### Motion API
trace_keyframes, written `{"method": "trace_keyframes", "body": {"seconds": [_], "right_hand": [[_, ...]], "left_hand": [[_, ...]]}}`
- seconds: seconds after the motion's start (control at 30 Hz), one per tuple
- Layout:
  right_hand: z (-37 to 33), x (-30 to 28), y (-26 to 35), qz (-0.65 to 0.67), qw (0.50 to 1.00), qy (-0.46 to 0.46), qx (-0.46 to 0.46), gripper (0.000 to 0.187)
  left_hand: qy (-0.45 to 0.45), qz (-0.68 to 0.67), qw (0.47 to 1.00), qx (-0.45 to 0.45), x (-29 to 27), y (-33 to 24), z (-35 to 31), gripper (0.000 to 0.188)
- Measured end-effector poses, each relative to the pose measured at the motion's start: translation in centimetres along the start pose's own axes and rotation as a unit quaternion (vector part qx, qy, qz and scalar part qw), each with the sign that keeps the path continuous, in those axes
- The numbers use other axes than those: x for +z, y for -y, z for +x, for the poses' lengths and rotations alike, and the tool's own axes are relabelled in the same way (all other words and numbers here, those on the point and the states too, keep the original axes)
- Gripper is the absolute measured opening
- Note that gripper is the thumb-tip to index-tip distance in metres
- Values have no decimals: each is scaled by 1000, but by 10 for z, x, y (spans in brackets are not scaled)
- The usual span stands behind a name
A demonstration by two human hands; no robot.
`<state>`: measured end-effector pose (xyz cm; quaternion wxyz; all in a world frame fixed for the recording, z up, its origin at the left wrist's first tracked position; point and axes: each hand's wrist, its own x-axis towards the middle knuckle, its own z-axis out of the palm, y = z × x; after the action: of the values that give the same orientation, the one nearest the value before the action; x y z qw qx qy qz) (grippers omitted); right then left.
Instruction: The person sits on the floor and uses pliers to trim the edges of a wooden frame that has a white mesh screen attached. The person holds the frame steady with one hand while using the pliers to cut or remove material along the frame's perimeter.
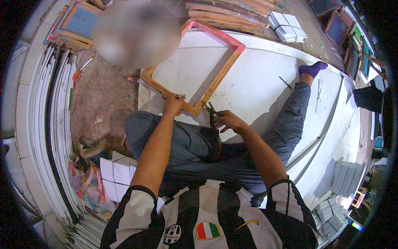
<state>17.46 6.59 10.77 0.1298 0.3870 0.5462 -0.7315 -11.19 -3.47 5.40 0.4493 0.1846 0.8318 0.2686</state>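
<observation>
A wooden frame (221,79) stands tilted over a white board, its near corner close to my lap. Its far rails are stained pink, and the near ones are bare yellowish wood. My left hand (173,104) is closed around the near-left rail, beside that corner. In my right hand (229,120) is a pair of dark pliers (211,110), with the jaws pointing up by the near corner of the frame. Whether the jaws touch the wood, I cannot tell. A blurred patch hides part of the frame's left side.
Beneath the frame lies the large white board (265,70), where my outstretched leg rests. Long white panels (39,120) are stacked at left. Wooden planks (230,18) and a strapped white bundle (287,27) lie at the back. Long dark strips (321,135) lie right.
</observation>
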Motion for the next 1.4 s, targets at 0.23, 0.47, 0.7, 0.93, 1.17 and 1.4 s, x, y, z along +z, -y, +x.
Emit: {"method": "trace_keyframes", "body": {"seconds": [0.23,0.47,0.7,0.93,1.17,1.4], "right_hand": [[7,-14,-29,5,996,-70,-52,51],[9,-6,-17,14,993,-92,-67,50],[12,-9,-26,37,991,-91,-86,47],[18,-9,-35,58,989,-90,-99,44],[10,-4,-31,51,993,-25,-102,43],[13,14,-33,59,992,44,-98,47]], "left_hand": [[-205,306,922,121,-8,-41,-54,45],[-169,431,806,370,65,-30,-81,25],[-194,444,777,402,70,-34,-85,22],[-72,439,830,337,61,-36,-62,24],[-76,404,822,394,48,-29,-63,23],[-182,253,844,437,26,-25,-55,22]]}}
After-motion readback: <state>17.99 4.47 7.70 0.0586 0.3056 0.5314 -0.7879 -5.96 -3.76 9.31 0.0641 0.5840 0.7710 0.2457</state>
